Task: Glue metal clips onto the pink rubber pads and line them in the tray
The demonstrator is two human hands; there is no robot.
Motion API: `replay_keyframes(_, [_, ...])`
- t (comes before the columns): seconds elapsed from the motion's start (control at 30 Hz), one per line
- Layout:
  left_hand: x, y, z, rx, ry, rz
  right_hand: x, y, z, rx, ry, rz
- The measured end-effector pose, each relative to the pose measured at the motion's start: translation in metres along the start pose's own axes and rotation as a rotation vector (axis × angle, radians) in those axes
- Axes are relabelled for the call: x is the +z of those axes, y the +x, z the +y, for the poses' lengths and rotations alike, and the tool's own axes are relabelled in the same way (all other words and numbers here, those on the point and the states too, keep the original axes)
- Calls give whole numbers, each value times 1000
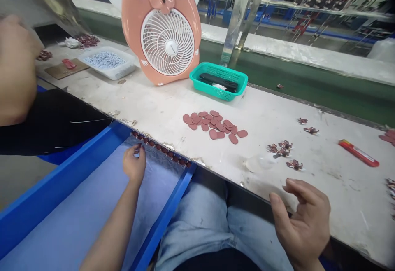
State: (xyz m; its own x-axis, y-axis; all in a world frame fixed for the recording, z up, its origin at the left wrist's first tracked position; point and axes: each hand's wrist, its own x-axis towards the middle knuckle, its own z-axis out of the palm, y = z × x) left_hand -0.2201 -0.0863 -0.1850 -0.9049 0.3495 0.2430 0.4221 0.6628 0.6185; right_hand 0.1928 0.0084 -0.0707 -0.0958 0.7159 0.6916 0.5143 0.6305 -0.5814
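Two hands, both bare — L hand pinched, can't tell if gripping anything, just by row of small maroon parts; R hand open, near table edge, w/ maroon cutouts beyond.

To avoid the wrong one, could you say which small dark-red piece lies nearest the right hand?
The piece at the front right of the group, just beyond the fingers of the right hand; the others sit farther back.

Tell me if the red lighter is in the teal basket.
No, the red lighter lies on the workbench, apart from the teal basket.
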Motion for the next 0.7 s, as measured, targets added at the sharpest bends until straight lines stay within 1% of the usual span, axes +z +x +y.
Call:
replay_keyframes(0.07, [11, 21, -15, -23, 51, -63, 0, 3, 2, -96, -93, -47])
replay_keyframes(0.13, [18, 39, -25, -30, 100, -125, 0, 6, 4, -156, -147, -82])
replay_keyframes(0.2, [22, 53, -31, -12, 147, -181, 1, 8, 5, -184, -172, -94])
replay_keyframes(0.3, [25, 67, -33, 41, 204, -259, 5, 9, 5, -224, -190, -106])
replay_keyframes(0.37, [27, 73, -33, 57, 237, -298, 7, 8, 6, -242, -196, -115])
replay_keyframes(0.47, [31, 77, -32, 32, 287, -325, 8, 7, 8, -240, -204, -124])
replay_keyframes(0.7, [33, 77, -31, -33, 346, -318, 8, 6, 8, -269, -222, -153])
